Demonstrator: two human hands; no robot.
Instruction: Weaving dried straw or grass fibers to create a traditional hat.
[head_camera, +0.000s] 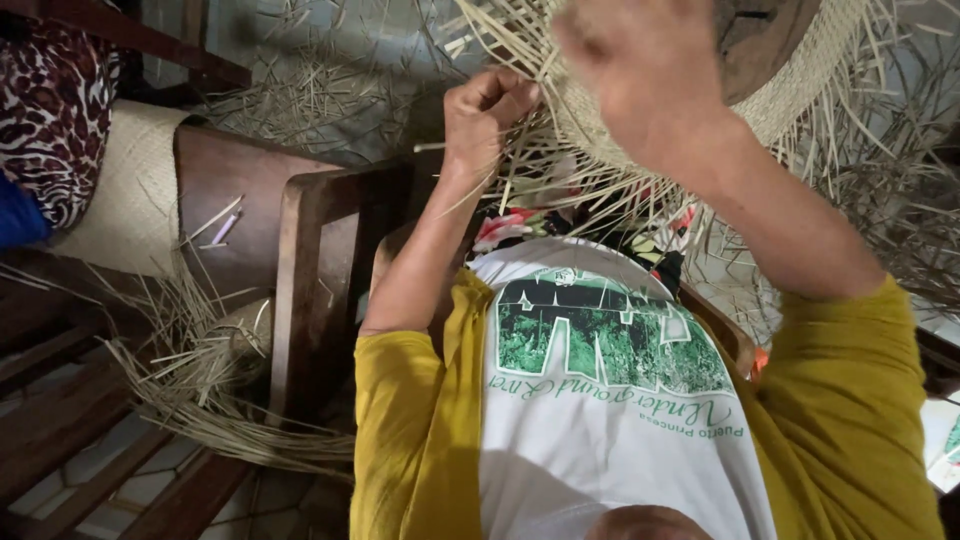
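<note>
A half-woven straw hat (800, 90) with many loose strands hanging from its rim sits over a dark wooden form at the top right. My left hand (485, 115) is closed around a few pale straw strands at the hat's left edge. My right hand (640, 70) rests on the woven part of the hat, blurred, with its fingers curled against the weave. My yellow sleeves and a white printed shirt fill the lower middle.
A wooden chair (300, 290) stands at my left with loose straw bundles (200, 370) draped over it. A woven straw mat (130, 190) lies beside a patterned cloth (50, 110). More straw is scattered on the floor (310, 90).
</note>
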